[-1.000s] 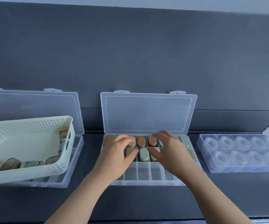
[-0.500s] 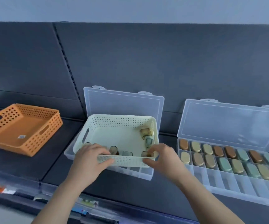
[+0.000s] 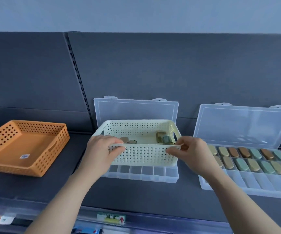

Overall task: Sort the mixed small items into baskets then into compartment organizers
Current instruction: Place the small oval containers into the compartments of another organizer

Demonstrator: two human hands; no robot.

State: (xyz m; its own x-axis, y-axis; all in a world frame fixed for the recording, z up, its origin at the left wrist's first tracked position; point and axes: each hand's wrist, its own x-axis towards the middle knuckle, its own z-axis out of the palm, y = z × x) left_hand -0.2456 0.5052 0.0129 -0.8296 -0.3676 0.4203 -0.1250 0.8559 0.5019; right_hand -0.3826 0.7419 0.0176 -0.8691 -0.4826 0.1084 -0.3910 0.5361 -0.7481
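A cream perforated basket (image 3: 141,156) rests on top of a clear compartment organizer (image 3: 141,173) whose lid stands open behind it. My left hand (image 3: 102,149) grips the basket's near rim at the left corner, and my right hand (image 3: 190,151) pinches the same rim at the right corner. Inside the basket lie a few small items (image 3: 163,138), brown and grey-green. To the right, a second open organizer (image 3: 248,183) holds two rows of oval pieces (image 3: 248,159) in tan, brown and green; its front compartments hold nothing.
An orange perforated basket (image 3: 24,146) with nothing but a sticker inside sits at the left on the dark shelf (image 3: 136,195). A dark back panel rises behind everything. Price labels (image 3: 111,218) run along the shelf's front edge.
The view swung left from the oval-piece organizer. Both hands left its compartments and took hold of the cream basket's near rim, then lifted or tilted it slightly.
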